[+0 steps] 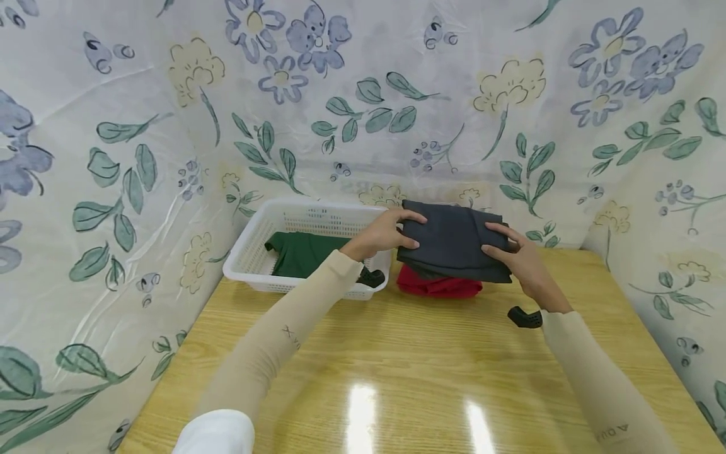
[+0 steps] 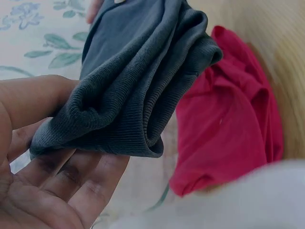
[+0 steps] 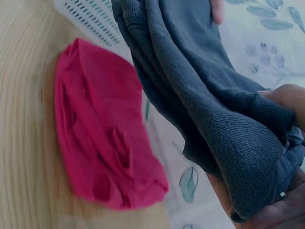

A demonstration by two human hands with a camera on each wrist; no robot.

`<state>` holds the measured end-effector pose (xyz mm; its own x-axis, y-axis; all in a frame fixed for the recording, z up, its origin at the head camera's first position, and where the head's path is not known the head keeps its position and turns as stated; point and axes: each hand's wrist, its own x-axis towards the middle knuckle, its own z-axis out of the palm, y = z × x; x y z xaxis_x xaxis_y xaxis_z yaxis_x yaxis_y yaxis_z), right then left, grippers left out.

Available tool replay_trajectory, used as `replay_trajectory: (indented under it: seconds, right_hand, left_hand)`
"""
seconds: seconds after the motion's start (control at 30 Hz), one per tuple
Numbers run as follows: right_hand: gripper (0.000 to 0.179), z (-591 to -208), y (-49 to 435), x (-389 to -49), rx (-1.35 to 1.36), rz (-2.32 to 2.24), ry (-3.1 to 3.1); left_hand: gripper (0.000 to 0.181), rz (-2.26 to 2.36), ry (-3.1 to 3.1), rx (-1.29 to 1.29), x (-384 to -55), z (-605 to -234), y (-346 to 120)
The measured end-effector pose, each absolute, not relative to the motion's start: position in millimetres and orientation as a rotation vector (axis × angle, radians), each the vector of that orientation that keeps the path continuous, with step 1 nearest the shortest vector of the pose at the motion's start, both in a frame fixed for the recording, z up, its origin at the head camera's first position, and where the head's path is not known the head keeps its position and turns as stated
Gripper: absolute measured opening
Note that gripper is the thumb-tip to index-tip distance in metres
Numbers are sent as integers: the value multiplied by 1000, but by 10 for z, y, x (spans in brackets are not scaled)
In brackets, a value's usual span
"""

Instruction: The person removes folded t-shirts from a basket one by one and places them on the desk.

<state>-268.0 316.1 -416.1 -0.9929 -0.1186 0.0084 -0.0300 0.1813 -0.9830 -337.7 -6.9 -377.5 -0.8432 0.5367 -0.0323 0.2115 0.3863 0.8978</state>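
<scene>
A folded dark grey garment point(image 1: 454, 236) with ribbed edges is held up between both hands. My left hand point(image 1: 387, 233) grips its left end, thumb on one side and fingers on the other in the left wrist view. The right end is gripped by my right hand point(image 1: 524, 261), fingers beneath the ribbed part in the right wrist view. Below it, a folded red garment point(image 1: 437, 285) lies on the table; the two wrist views show a gap between them. Green folded cloth point(image 1: 306, 252) lies inside the white basket point(image 1: 241, 275) at the left.
The basket, with perforated walls, stands at the table's back left, close beside the red garment. A flowered sheet point(image 1: 363, 145) hangs behind and on both sides of the wooden table point(image 1: 397, 353). Black wrist devices point(image 1: 524, 317) stick out by the cuffs.
</scene>
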Motion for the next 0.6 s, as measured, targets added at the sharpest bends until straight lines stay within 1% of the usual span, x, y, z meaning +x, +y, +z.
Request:
replay_trajectory:
  seconds: [0.4, 0.6]
  right_hand:
    - [65, -4217, 3567, -2531, -86, -1884, 2437]
    - [64, -4219, 3746, -2482, -64, -1950, 2409]
  left_hand:
    - [53, 1437, 2263, 710, -3378, -3819, 370]
    - [52, 1438, 2295, 729, -3358, -3859, 588]
